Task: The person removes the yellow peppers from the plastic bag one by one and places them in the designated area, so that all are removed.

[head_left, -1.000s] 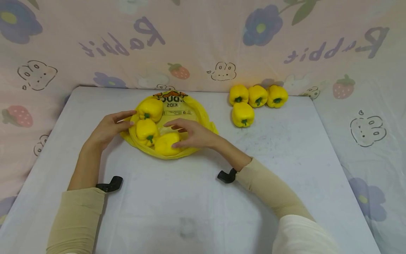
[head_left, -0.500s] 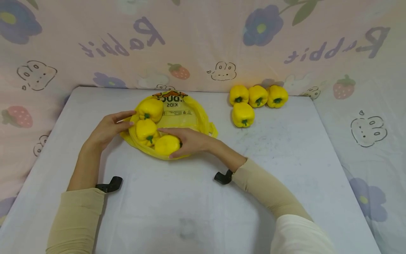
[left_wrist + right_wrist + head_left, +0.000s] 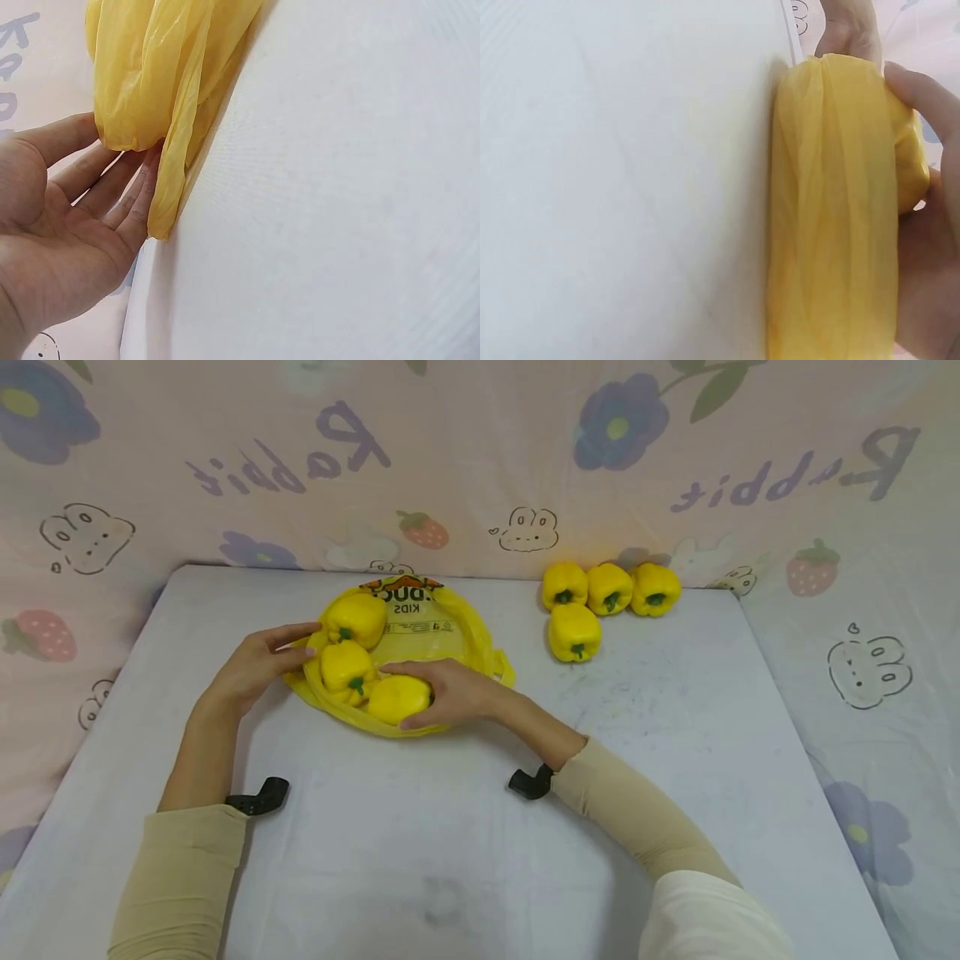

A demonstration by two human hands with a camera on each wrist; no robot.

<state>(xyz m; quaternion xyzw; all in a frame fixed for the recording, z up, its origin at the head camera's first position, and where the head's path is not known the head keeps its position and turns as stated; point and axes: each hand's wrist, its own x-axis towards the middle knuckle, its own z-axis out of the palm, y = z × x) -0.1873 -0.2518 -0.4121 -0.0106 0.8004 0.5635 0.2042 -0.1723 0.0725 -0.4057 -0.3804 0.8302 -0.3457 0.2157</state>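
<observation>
A yellow plastic bag (image 3: 480, 639) with a rolled-down rim sits wide open at the table's back left. Inside along its left side are two yellow bell peppers, the rear one (image 3: 357, 620) and the front one (image 3: 347, 667), with green stems. My right hand (image 3: 463, 693) reaches into the bag and holds a third bell pepper (image 3: 397, 699) between thumb and fingers, close to the front rim. In the right wrist view that pepper (image 3: 909, 161) shows above the bag's wall. My left hand (image 3: 255, 664) touches the bag's left side with extended fingers (image 3: 112, 176), as the left wrist view shows.
Several more yellow bell peppers stand at the back right of the white table (image 3: 420, 860): a row (image 3: 610, 588) with one pepper (image 3: 575, 632) in front of it. Behind the table hangs a printed cloth (image 3: 465, 460). A black mount (image 3: 262, 796) sticks out from each wrist.
My right hand has lowered around the front bell pepper and taken hold of it. That pepper has shifted slightly to the right. The left hand has stayed at the bag's side.
</observation>
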